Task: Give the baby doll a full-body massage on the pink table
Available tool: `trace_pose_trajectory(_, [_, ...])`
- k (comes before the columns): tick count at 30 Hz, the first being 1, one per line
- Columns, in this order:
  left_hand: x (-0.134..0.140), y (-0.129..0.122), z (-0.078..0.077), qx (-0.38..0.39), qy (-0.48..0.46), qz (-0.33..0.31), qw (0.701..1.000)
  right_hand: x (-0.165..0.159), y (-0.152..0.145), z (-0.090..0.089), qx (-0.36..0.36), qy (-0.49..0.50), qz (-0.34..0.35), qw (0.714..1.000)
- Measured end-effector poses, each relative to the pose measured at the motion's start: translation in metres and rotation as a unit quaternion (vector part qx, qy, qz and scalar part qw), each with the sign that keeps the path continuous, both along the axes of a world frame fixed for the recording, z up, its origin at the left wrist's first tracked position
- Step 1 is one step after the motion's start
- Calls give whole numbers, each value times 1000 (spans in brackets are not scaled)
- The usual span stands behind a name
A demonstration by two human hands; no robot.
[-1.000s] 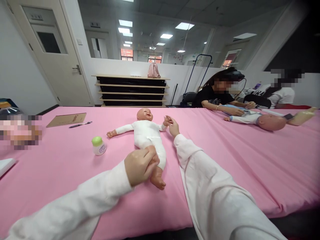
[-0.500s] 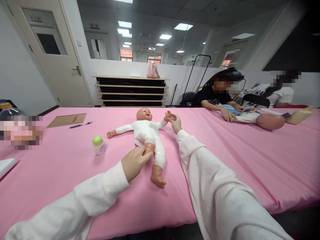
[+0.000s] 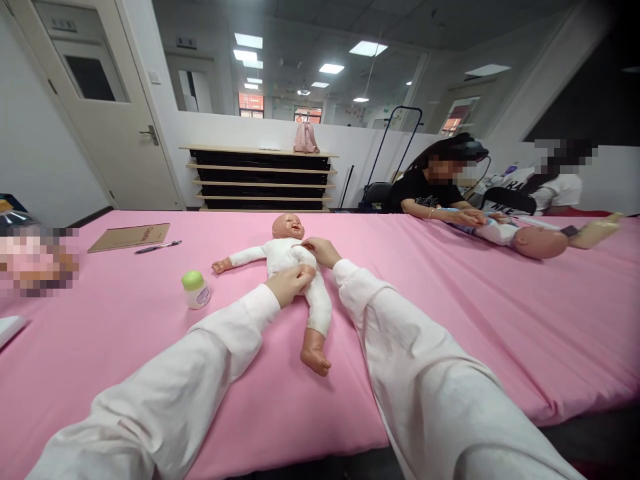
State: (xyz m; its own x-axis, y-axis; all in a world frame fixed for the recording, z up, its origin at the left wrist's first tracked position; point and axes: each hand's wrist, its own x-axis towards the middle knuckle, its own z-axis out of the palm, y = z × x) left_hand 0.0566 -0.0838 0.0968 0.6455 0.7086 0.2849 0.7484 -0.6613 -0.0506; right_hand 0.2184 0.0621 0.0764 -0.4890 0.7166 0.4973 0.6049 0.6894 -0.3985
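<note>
The left hand (image 3: pixel 287 287) is closed around one raised leg of the doll (image 3: pixel 281 255), and the right hand (image 3: pixel 325 253) pinches its arm over the chest. I see it lying face up on the table (image 3: pixel 480 300), head near the far edge.

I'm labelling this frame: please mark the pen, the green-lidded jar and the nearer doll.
Pen (image 3: pixel 158 247), head view: its barrel.
Green-lidded jar (image 3: pixel 196 295), head view: white body.
Nearer doll (image 3: pixel 280 257), head view: white torso.

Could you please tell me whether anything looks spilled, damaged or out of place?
Nothing stands out: no spill shows, the white-bodied baby doll looks undamaged, and the green-lidded white jar stands upright.
</note>
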Motion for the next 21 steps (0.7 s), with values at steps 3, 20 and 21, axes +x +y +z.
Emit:
trace_pose_trajectory(3, [-9, -23, 8, 1, -38, -17, 999, 14, 1, 0, -28, 140, -36, 989])
trace_pose_trajectory(20, [-42, -143, -70, 111, -132, -3, 985, 108, 23, -90, -175, 637, -214, 720])
trace_pose_trajectory(21, [-42, -142, -73, 113, -125, -8, 986, 110, 24, -91, -161, 627, -229, 727])
